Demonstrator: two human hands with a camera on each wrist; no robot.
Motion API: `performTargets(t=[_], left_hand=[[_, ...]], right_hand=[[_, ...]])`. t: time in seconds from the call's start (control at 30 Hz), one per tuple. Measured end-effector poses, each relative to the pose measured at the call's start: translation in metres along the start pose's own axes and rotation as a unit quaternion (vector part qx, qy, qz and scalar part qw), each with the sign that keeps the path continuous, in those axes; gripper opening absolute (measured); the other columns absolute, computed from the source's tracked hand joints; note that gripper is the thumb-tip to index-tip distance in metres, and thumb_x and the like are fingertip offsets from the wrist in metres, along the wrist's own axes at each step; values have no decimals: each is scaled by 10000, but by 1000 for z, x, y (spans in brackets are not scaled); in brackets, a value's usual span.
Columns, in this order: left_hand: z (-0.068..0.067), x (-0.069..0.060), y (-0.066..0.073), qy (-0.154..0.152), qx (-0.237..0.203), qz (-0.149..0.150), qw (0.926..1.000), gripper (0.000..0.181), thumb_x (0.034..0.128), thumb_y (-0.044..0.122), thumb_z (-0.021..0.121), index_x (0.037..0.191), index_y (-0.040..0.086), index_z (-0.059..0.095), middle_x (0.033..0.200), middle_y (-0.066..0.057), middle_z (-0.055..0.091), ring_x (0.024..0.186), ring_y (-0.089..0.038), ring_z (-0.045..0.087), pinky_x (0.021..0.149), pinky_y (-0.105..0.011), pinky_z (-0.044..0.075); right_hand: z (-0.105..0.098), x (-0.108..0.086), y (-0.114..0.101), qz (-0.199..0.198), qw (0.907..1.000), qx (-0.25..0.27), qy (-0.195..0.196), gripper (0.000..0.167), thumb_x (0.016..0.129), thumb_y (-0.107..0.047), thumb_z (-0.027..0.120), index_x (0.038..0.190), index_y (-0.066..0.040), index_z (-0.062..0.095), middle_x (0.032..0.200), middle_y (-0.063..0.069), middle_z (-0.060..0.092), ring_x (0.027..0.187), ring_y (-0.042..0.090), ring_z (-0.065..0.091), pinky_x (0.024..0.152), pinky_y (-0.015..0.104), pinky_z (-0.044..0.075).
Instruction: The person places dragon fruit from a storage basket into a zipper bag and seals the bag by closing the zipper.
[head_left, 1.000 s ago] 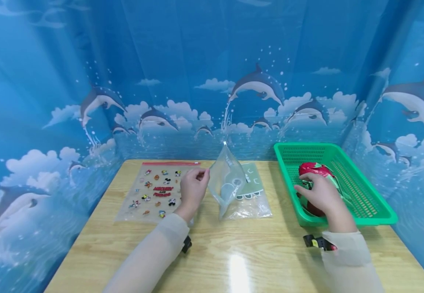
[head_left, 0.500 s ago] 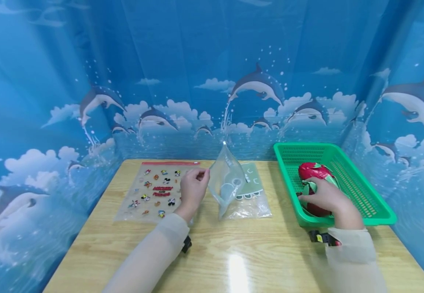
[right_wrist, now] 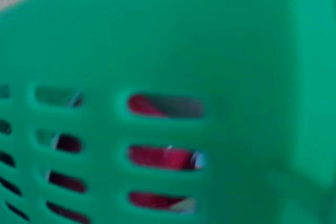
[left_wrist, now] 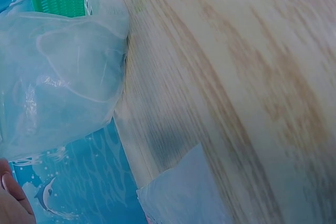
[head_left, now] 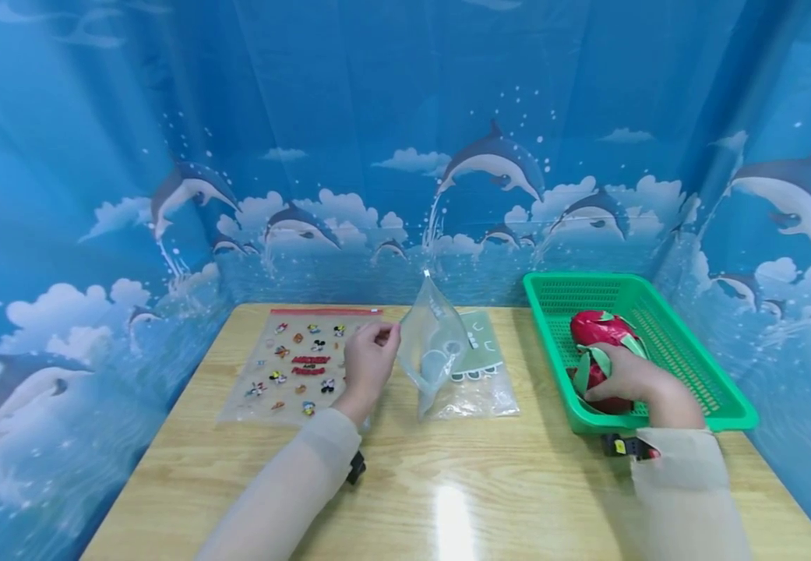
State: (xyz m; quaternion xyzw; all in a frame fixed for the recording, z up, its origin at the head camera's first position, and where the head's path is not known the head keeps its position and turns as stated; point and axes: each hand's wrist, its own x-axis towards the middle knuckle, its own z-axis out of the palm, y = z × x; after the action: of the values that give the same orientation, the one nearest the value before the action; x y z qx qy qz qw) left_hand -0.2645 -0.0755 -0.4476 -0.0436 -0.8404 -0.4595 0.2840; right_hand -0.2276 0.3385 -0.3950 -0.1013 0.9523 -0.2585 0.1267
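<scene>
Green plastic basket (head_left: 692, 358), right of frame, its near wall filling my right wrist view; it holds the red-green item (head_left: 596, 375) and a red bundle (head_left: 596, 326) behind; flat printed bag (head_left: 310, 374) lies left; clear bag (head_left: 435, 335) stands centre, long axis near vertical, tip up; my left hand (head_left: 370, 358) pinches its edge; my right hand (head_left: 639, 382), reaching over the rim, grips the red-green item.

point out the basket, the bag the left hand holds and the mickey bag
Basket (head_left: 579, 296): head view, far inner wall.
Held bag (head_left: 435, 335): head view, middle of its side.
Mickey bag (head_left: 298, 368): head view, middle of its printed face.
</scene>
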Motion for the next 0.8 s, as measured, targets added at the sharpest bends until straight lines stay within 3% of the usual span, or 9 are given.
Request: performTargets(t=[0.2,0.37,0.8], left_hand=[[0,0,1,-56,25,-83,9999,138,964,229,681,932,117,756,824,15,677,726,-103,609,642,-245,546],[0,0,1,-96,12,-139,9999,139,964,233,680,933,121,756,824,15,679,730,-102,608,644,-247,546],[1,0,-3,-103,41,-117,9999,124,955,216,688,923,116,755,834,15,685,738,-104,609,650,-237,549]], right_hand=[[3,5,7,-123,9997,-69,177,859,739,-180,862,1398,114,396,1218,300,541,1022,406,534,733,490,553],[3,5,6,115,9996,-63,239,822,788,-208,822,1412,106,388,1256,318,522,1031,418,533,733,494,553],[4,6,1,520,9977,72,423,727,863,-221,722,1391,127,364,1123,280,561,931,383,535,692,439,517]])
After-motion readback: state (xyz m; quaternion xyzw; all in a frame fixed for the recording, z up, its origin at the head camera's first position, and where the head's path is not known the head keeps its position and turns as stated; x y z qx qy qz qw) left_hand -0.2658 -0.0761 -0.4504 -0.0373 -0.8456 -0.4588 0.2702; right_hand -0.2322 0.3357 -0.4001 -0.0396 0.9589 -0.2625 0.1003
